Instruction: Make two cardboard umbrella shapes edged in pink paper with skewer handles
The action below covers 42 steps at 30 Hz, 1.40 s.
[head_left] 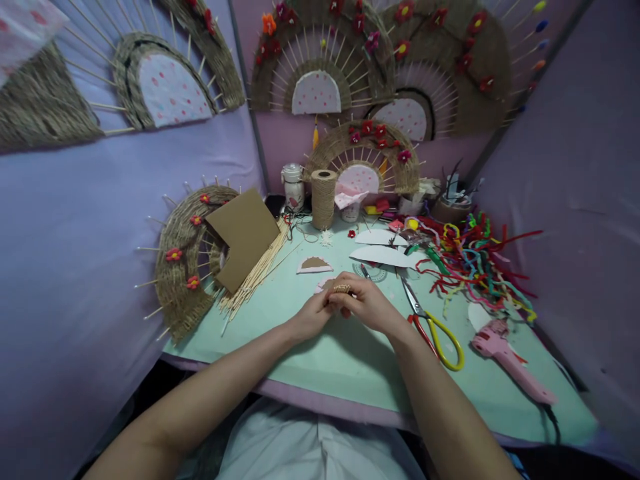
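My left hand [315,312] and my right hand [367,301] meet over the middle of the table, fingers closed and pressed together. A small piece of pink-and-white fabric-edged cardboard [324,285] pokes out beyond the left fingers; the hands cover most of it. Across the fingers lies a gold-brown beaded or braided band [343,289], perhaps a ring. Just beyond the hands rests a half-round cardboard piece [315,265] with a white fabric edge. Scissors [425,321] with red and yellow handles lie right of my right hand, slightly spread. A clear protractor [371,272] lies beyond it.
On the right are a pink glue gun [515,363] with a cord and tangled pipe cleaners [480,260]. White paper shapes [383,255] and a twine spool [324,200] stand farther back. Left are thin sticks [255,273], brown cardboard [243,239] and a twine fan [183,267].
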### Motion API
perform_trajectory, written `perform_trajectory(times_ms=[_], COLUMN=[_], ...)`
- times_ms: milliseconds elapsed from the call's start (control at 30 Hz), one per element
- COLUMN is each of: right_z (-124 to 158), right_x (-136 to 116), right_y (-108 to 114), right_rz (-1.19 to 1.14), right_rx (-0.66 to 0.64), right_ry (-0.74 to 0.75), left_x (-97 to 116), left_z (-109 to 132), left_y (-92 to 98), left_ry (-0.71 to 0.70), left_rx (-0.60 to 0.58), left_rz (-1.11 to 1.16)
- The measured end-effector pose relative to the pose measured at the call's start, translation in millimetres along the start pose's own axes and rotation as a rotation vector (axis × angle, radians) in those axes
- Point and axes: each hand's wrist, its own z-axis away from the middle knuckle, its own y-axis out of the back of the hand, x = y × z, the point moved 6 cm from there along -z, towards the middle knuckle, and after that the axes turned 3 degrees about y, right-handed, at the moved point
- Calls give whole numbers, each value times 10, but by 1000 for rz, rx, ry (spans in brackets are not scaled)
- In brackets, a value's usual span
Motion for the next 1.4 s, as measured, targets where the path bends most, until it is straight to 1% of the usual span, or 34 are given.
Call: perform_trajectory(times_ms=[100,167,300,400,500,633,700,767,833,967,1033,1100,1200,1267,1333,1400], right_z=[-20,-39,-70,-89,-113,-155,-171,-179,-178,-164,-152,-137,-118,-114,-118,-127], right_x=[-6,7,69,81,86,104,91,63,51,56,20,-29,-95,-141,-182,-181], right_y=[21,17,-29,-54,-92,-91,-99,-114,-128,-150,-161,-173,-176,-164,-151,-152], right_rz=[10,0,-45,-28,-65,-85,-53,-10,12,9,10,10,0,-30,-84,-122], right_rx=[28,29,8,7,-31,-24,-39,-55,-49,-4,3,-9,-24,-16,-5,-14], right_ry=[45,49,-17,-29,-36,-65,-37,22,51,7,9,19,12,21,38,9], left_x=[0,-13,-28,-46,-82,-141,-159,-164,-149,-28,48,68,4,-54,-97,-104], left_z=[11,15,16,13,8,5,8,12,15,23,38,60,73,67,52,42], left_y=[8,0,5,31,35,19,17,19,29,57,75,103,84,73,54,55], left_ry=[4,18,27,30,35,37,30,28,33,30,16,35,75,73,67,64], left_rx=[107,133,119,101,86,109,121,109,84,49,75,143,172,195,186,186], left_rz=[-62,-84,-92,-91,-81,-54,-47,-52,-63,-80,-72,-31,-18,-2,19,29])
